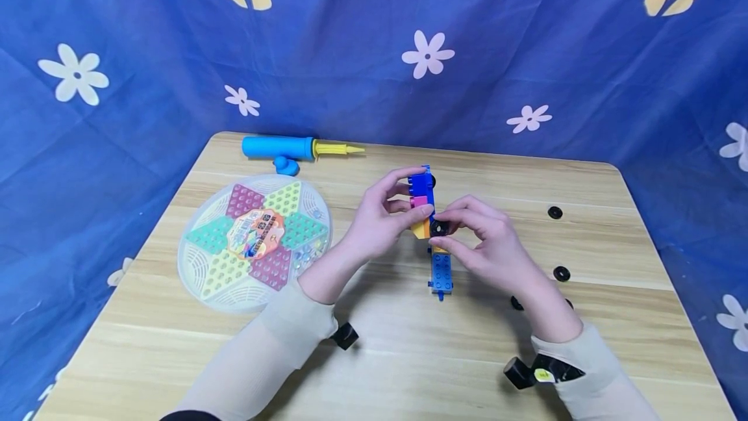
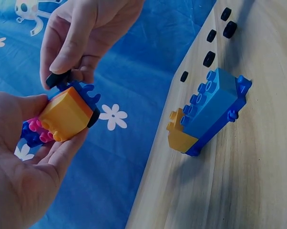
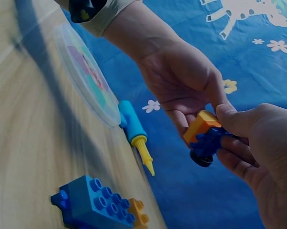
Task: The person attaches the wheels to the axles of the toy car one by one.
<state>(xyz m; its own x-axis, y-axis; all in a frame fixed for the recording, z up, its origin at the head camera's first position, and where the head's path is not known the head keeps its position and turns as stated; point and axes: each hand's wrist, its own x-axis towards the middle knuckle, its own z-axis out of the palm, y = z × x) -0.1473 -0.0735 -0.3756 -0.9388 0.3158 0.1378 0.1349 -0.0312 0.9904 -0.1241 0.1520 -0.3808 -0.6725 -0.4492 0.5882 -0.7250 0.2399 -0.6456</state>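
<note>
My left hand holds a toy block car of blue, pink and orange bricks, raised off the table and turned on its side. Between right-hand fingers and thumb a black wheel is pinched against the car's blue base. Another wheel sits on the car's opposite side. On the table below stands a second block vehicle, with light blue and orange bricks on a dark blue base. Its visible axle stubs are bare. In the right wrist view, the right fingers cover the pinched wheel.
Several loose black wheels lie on the right of the table. A round Chinese checkers board lies on the left. Behind it are a blue and yellow hand pump and a small blue duck.
</note>
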